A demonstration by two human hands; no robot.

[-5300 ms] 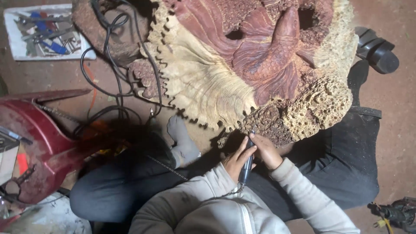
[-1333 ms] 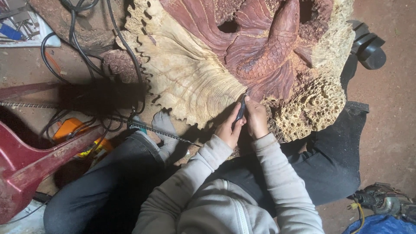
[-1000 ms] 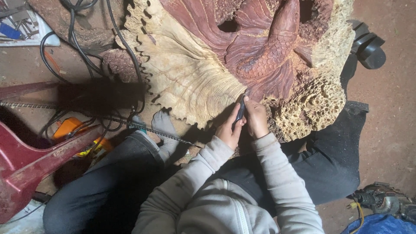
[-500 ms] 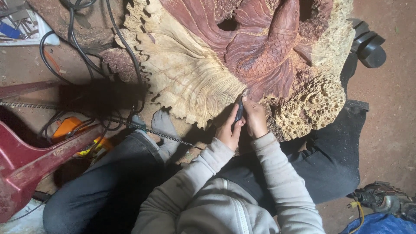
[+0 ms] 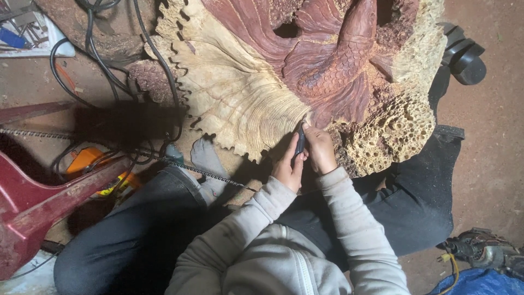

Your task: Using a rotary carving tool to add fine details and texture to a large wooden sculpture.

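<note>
A big wood carving [image 5: 256, 104] lies on the dirt floor, with a pale ribbed fan-like part, a reddish scaled fish body [image 5: 338, 71] and a honeycombed pale edge [image 5: 398, 125]. My left hand [image 5: 287, 168] and my right hand [image 5: 320, 150] both grip a slim dark carving tool [image 5: 299, 141]. Its tip touches the wood where the pale ribs meet the red scales. I sit with my legs in dark trousers on either side, grey sleeves in front.
Black cables [image 5: 103, 60] loop over the floor at upper left near a white tray of tools [image 5: 27, 38]. A red metal frame [image 5: 38, 196] and chain stand at left. A power tool [image 5: 480, 251] and blue sheet lie at lower right; a dark shoe [image 5: 464, 54] at upper right.
Since the earliest frame my hands and the tool have moved up the carving to the seam between pale and red wood. Over the last second they barely shift.
</note>
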